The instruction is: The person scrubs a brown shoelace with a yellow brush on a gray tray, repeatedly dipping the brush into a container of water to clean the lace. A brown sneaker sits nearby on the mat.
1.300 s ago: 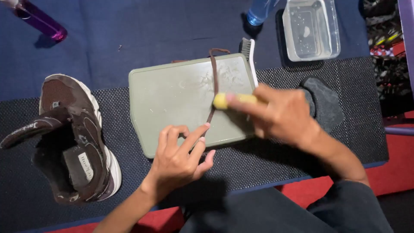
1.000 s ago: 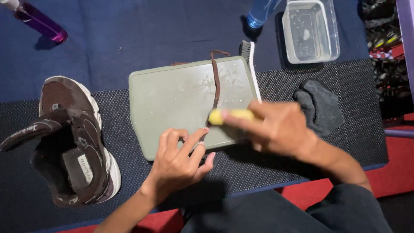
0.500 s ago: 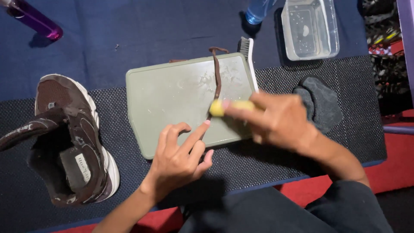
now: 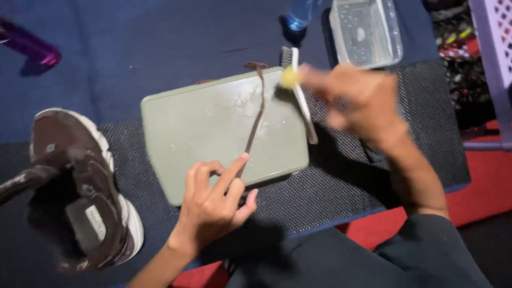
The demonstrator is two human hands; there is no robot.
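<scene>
A brown shoelace lies stretched along a wet grey-green tray. My left hand presses the lace's near end onto the tray with the index finger. My right hand, blurred, is raised over the tray's far right corner and holds a small yellow-handled brush. A white-handled brush lies along the tray's right edge.
A brown shoe without a lace lies on its side at the left on the black mesh mat. A clear plastic tub and a blue bottle stand at the back. A purple bottle lies far left.
My right hand has moved with the yellow brush from the near part of the lace up to the tray's far right corner. My left hand stays on the lace's end.
</scene>
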